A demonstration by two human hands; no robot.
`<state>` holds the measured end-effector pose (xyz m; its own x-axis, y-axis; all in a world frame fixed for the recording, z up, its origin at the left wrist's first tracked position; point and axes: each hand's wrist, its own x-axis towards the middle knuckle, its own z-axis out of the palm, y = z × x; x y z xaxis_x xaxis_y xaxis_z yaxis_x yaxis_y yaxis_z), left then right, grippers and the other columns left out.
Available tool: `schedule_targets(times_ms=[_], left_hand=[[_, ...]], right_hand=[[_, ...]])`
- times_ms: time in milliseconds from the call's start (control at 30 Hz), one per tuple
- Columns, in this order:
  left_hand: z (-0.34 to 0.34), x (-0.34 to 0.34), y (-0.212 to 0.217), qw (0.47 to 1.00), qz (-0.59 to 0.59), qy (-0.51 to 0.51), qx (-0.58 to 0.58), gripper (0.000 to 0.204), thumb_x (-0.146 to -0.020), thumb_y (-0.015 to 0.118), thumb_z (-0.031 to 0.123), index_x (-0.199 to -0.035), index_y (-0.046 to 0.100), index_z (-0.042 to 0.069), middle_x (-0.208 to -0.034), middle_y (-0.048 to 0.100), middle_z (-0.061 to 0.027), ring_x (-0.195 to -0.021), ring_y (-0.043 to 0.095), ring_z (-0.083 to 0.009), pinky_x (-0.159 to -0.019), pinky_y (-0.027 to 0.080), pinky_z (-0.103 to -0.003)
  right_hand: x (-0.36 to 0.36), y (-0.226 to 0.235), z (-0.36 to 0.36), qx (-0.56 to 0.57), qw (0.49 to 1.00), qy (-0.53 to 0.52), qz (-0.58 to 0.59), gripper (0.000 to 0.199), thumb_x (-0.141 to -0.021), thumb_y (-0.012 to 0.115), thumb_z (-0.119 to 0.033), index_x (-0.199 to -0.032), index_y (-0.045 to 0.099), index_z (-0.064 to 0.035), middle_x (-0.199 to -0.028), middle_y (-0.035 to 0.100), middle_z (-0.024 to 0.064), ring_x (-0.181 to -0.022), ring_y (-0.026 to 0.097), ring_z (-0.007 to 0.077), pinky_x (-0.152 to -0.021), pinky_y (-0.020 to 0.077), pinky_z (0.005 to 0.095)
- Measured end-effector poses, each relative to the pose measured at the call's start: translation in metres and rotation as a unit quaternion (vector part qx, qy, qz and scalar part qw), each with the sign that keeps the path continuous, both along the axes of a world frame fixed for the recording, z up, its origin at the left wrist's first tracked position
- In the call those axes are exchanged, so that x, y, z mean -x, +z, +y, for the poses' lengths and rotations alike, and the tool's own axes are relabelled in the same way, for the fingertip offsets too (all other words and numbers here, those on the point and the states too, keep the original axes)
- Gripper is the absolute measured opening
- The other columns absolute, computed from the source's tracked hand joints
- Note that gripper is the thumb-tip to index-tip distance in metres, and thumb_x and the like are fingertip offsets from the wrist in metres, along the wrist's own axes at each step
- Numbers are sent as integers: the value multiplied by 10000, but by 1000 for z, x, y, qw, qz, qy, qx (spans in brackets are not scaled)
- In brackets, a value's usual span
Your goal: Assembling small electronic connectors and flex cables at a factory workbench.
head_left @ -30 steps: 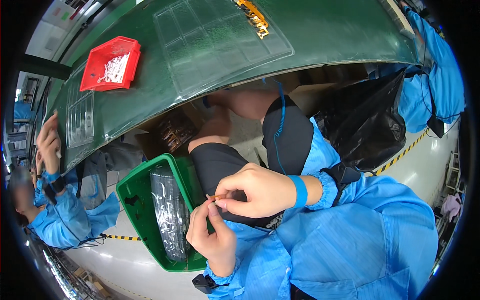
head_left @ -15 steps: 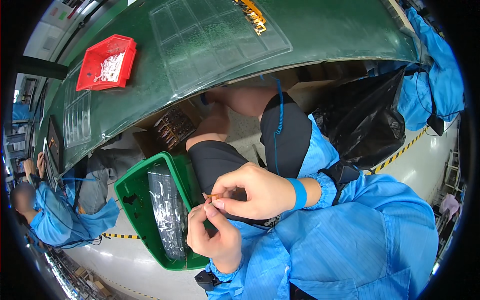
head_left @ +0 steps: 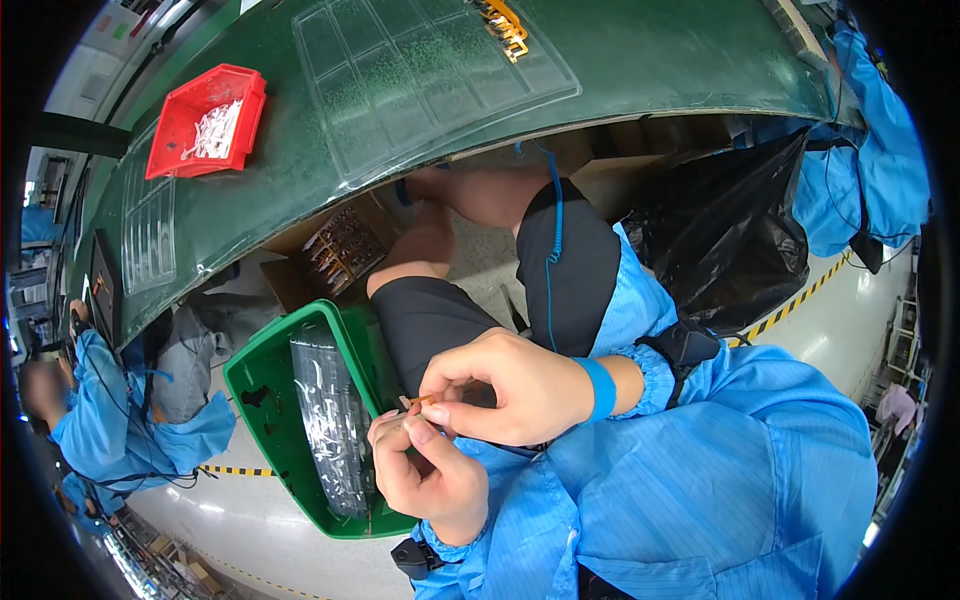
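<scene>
Over my lap, my right hand [head_left: 525, 385] is closed in a pinch on a small thin orange strip [head_left: 424, 400], which looks like a flexible circuit piece with a pale end sticking out to the left. My left hand [head_left: 435, 485] is just below and to the left, thumb and index finger drawn together close under the strip. What lies between the left fingertips is hidden or too small to name. A blue band [head_left: 600, 388] circles my right wrist. Left of my hands is a green bin [head_left: 262, 430], with a clear plastic tray [head_left: 330, 425] holding whitish scraps standing inside.
On the green table [head_left: 640, 70] are a red bin [head_left: 160, 150] of small white pieces, a clear compartment tray [head_left: 350, 150] and several orange strips [head_left: 508, 30]. Beneath are an open carton [head_left: 290, 285] and a black bag [head_left: 715, 235]. A co-worker [head_left: 130, 430] sits at left.
My hands stay together, with the left fingertips shifting slightly against the strip. The view has moved a little. The co-worker's arm at left has changed position.
</scene>
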<state>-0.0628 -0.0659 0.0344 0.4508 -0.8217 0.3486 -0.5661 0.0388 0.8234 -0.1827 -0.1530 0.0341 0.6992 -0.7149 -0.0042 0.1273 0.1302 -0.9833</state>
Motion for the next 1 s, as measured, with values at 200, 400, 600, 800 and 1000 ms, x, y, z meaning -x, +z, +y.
schedule_targets(times_ms=[200,400,600,800,1000], left_hand=[[-1,0,1,1000,14,8,-5,185,-973,497,2,-801,531,-60,-827,612,-113,-761,565,-153,-747,468,-280],[-1,1,2,1000,2,4,0,189,-969,508,9,-797,540,-62,-817,617,-114,-749,562,-148,-715,460,-275],[-9,-6,-9,999,47,-5,-16,185,-970,522,40,-818,574,-54,-813,632,-91,-735,555,-122,-674,444,-246],[-12,-11,-1,990,134,34,-9,114,-927,554,-6,-963,633,-80,-876,647,-141,-826,631,-211,-770,513,-304],[-6,-18,6,945,-323,0,60,186,-811,663,-104,-997,661,-95,-910,659,-183,-795,678,-301,-658,578,-351]], right_hand=[[0,-2,0,-7,1000,4,-5,149,-905,625,-113,-947,653,28,-778,678,96,-701,642,136,-642,507,282],[1,-2,-2,-5,1000,14,-3,151,-905,625,-117,-937,647,29,-770,669,88,-690,632,137,-641,504,279],[-1,-7,-7,-16,999,33,24,161,-904,629,-106,-962,641,45,-780,673,77,-712,623,110,-670,512,273],[-2,-12,-7,-57,997,13,-59,177,-909,614,-67,-1034,632,58,-868,705,91,-850,668,117,-769,527,257],[0,0,-4,41,999,-21,13,145,-882,637,-62,-981,652,42,-850,699,125,-799,685,210,-718,538,302]])
